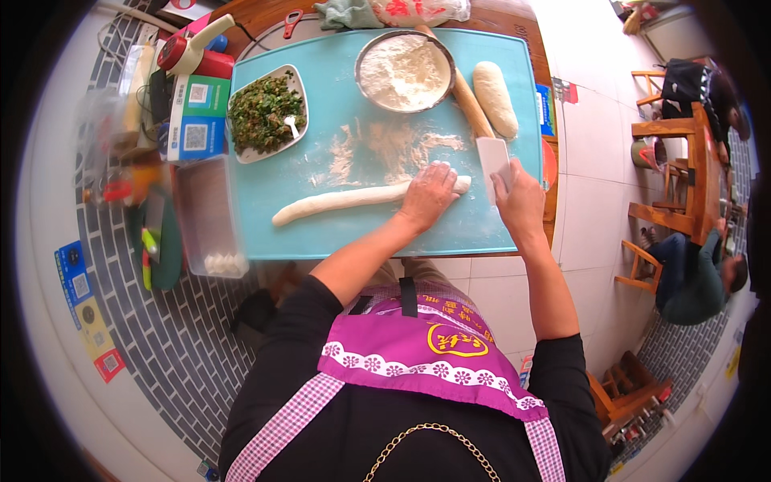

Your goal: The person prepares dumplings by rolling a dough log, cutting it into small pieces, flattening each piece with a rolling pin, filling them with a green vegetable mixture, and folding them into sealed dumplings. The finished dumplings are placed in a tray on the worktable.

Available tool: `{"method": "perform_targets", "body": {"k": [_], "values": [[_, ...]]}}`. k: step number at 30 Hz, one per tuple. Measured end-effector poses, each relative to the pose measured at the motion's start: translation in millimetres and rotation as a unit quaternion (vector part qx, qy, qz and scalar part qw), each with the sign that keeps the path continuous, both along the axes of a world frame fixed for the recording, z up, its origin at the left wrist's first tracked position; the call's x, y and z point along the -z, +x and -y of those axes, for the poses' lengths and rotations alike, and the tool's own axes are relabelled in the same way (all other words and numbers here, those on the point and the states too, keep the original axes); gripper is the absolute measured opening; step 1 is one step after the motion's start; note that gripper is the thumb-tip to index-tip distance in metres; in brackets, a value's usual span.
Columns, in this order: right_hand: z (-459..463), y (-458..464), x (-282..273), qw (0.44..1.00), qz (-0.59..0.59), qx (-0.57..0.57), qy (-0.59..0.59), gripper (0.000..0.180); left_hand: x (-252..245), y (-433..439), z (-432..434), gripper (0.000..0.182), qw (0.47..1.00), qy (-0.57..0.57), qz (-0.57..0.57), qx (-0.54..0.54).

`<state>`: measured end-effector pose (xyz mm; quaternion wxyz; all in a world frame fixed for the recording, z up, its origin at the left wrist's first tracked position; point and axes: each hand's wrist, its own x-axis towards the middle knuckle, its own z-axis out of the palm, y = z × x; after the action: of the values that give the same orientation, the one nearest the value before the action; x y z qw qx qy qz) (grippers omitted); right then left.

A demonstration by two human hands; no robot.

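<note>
A long rope of dough (343, 202) lies across the turquoise mat (271, 181). My left hand (429, 196) rests over the rope near its right end, fingers together; whether it grips is hard to tell. My right hand (519, 202) holds a white flat dough scraper (494, 162), just right of the rope's end. Beyond it lie a wooden rolling pin (467, 102) and a thick loaf-shaped piece of dough (495, 99). A metal bowl of flour (405, 71) stands at the mat's far side. Loose flour (385, 147) covers the mat's middle. Chopped green filling (265, 111) with a white spoon (291, 125) fills a white dish (304, 90).
Left of the mat, a plastic container (208, 211) holds small white pieces. Boxes with printed codes (199, 114) and a red and cream appliance (199, 54) stand behind it. A cloth (346, 13) and a plastic bag (415, 11) lie beyond the mat. People sit at wooden tables on the right.
</note>
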<state>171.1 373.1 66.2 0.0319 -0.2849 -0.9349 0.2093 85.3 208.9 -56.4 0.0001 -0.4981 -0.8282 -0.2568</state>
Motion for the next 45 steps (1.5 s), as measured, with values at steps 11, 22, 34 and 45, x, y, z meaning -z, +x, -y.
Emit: {"method": "perform_targets", "body": {"k": [11,22,34,45], "values": [[14,37,62,0.999,-0.039,0.008,-0.013,0.017,-23,6,-9,0.031,0.993,0.086,0.066,-0.042],[19,31,53,0.994,-0.072,-0.084,-0.018,0.013,-14,5,-17,0.025,0.965,0.153,0.157,-0.145],[43,33,50,0.996,-0.022,-0.085,-0.003,0.012,-15,2,-17,0.025,0.962,0.159,0.187,-0.12],[39,-19,82,0.995,0.001,-0.084,0.047,0.008,-21,-5,-16,0.017,0.971,0.122,0.17,-0.119]]}}
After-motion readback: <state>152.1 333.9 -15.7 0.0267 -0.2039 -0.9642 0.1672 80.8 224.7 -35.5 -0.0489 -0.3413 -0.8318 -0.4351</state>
